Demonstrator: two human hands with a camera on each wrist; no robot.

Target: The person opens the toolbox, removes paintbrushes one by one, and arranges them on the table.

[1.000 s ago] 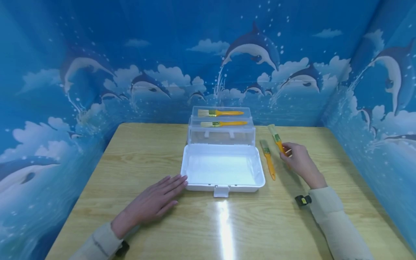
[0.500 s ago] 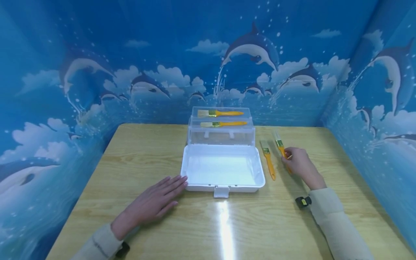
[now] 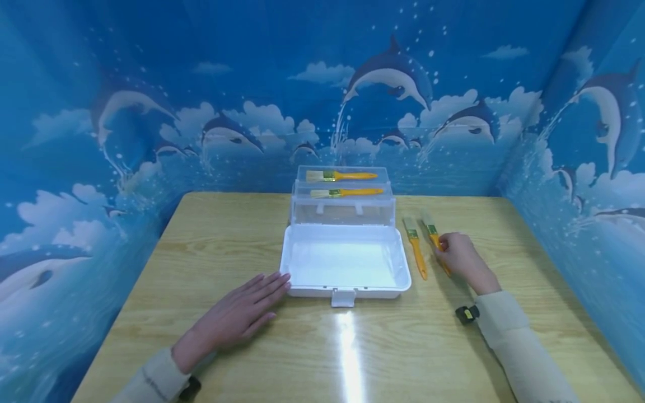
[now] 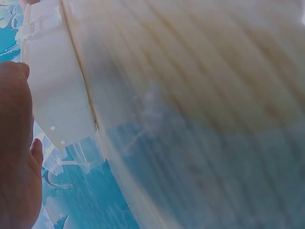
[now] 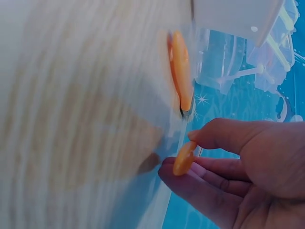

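My right hand [image 3: 462,258] pinches the orange handle of a paintbrush [image 3: 433,235] between thumb and fingers, close over the table right of the box. In the right wrist view the handle end of this held brush [image 5: 185,160] pokes out between thumb and fingertips. A second paintbrush [image 3: 417,254] lies between it and the white box [image 3: 347,290], bristles pointing away. The box stands open, with its clear tiered trays folded back. My left hand [image 3: 242,308] lies flat with straight fingers, fingertips at the box's front left corner.
Two more orange-handled paintbrushes, an upper one [image 3: 342,176] and a lower one [image 3: 347,192], lie across the raised clear trays. A latch [image 3: 343,297] juts from the box front. Dolphin-printed blue curtains [image 3: 252,84] enclose the wooden table [image 3: 216,235] at the back and sides.
The right hand has drawn the held paintbrush slightly toward me and lowered it, turning it nearly parallel to the brush beside it. My left hand and the box have stayed put.
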